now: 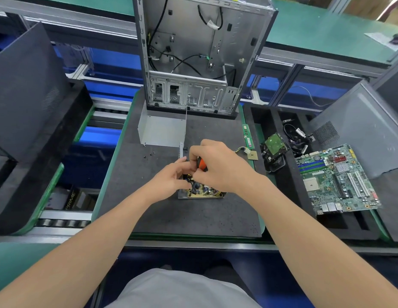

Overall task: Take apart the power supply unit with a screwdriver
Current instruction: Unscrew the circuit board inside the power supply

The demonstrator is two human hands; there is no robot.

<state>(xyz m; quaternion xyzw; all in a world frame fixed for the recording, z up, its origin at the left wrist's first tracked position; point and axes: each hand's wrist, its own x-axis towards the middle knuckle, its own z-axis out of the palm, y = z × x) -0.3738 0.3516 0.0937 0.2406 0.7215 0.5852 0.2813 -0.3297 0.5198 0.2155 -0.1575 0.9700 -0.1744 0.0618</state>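
I've got the right hand (218, 165) wrapped round the orange screwdriver (202, 163) over the power supply unit (181, 196) mid-mat, left hand (171, 181) touching it (grip unclear), cover (162, 131) off on the far side, board (204, 193) still seated.

Uncovered power supply unit (202, 192) on mat, orange-handled screwdriver (202, 163) above
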